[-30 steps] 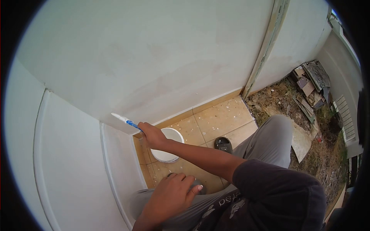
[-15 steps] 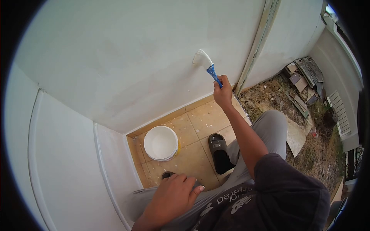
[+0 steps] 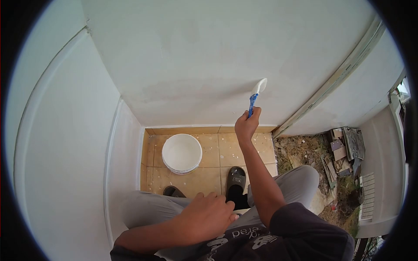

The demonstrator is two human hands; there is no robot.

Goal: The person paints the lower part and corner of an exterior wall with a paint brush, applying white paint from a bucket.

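Note:
A paintbrush with a paint-flecked blue handle [image 3: 252,104] and a flat white head [image 3: 260,87] is in the grip of my right hand [image 3: 247,125]. Its head is against or very close to the pale wall [image 3: 209,61]; contact cannot be made out. Over my lap rests my left hand [image 3: 210,212], fingers loosely bent and thumb apart, with no object visible in it; the fingertips are partly hidden. A white bucket [image 3: 182,153] stands on the tiles to the left, its inside white.
Tan floor tiles [image 3: 204,178] carry white splatters. My sandals are a dark one [image 3: 236,176] and its partly hidden pair [image 3: 173,191]. White panels [image 3: 65,130] close off the left. A door-frame strip [image 3: 335,80], dry ground and stacked boards [image 3: 344,148] lie right.
My view has turned, tilting the scene and bringing the wall corner further in. The paintbrush has moved lower along the wall in my right hand. My left hand stays over my lap.

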